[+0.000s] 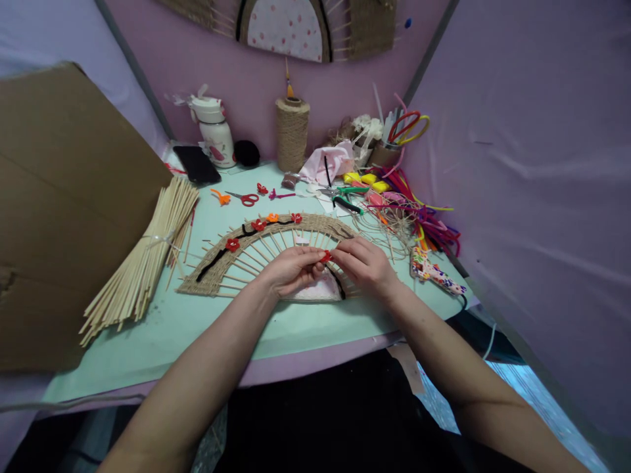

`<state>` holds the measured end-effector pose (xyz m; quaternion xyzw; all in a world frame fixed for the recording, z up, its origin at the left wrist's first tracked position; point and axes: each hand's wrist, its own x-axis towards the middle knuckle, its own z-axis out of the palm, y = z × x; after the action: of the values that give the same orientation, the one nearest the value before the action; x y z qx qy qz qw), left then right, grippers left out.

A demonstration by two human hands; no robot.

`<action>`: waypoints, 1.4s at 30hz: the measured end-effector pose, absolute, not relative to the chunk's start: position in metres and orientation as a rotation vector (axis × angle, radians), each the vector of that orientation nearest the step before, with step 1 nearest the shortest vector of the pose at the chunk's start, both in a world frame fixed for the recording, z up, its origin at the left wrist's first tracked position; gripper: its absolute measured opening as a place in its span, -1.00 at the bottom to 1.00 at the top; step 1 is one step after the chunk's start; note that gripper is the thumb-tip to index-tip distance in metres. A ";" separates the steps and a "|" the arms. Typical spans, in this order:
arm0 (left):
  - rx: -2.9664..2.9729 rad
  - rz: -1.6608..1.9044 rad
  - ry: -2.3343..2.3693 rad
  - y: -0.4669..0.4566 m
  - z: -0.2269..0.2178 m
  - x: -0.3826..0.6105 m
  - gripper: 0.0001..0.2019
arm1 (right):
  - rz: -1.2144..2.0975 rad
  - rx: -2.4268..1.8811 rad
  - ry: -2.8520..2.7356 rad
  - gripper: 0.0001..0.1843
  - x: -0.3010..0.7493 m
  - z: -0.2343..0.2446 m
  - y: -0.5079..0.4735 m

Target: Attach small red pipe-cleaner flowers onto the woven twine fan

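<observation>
Red flower [326,257], pinched between thumb and fingers of left hand [297,269], over a woven fan [279,227]; right hand [366,264] curling in close, grip unclear. Already on the fan's band [320,222]: three red blossoms [258,225], one orange blossom [273,217]; visible right stretch showing none.

No writing, label, brand, number or sign can be made out on any surface seen from the head camera.
</observation>
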<state>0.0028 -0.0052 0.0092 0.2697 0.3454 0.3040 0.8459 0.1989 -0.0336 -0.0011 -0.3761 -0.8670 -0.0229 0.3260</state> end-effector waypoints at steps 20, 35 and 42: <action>1.064 0.913 0.832 -0.011 0.005 0.014 -0.79 | 0.840 -1.285 -1.585 -0.78 0.172 0.009 -0.044; 0.912 0.874 0.863 -0.007 0.004 0.011 -0.78 | 1.053 -1.349 -1.530 -0.70 0.177 0.016 -0.041; 1.137 0.867 0.922 -0.006 0.005 0.009 -0.82 | 1.473 -1.186 -1.391 -0.60 0.184 0.005 -0.035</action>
<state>0.0093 -0.0060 0.0052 0.5023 0.4073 0.3831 0.6596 0.1842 -0.0353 0.0054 -0.4659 -0.5465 0.5786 0.3866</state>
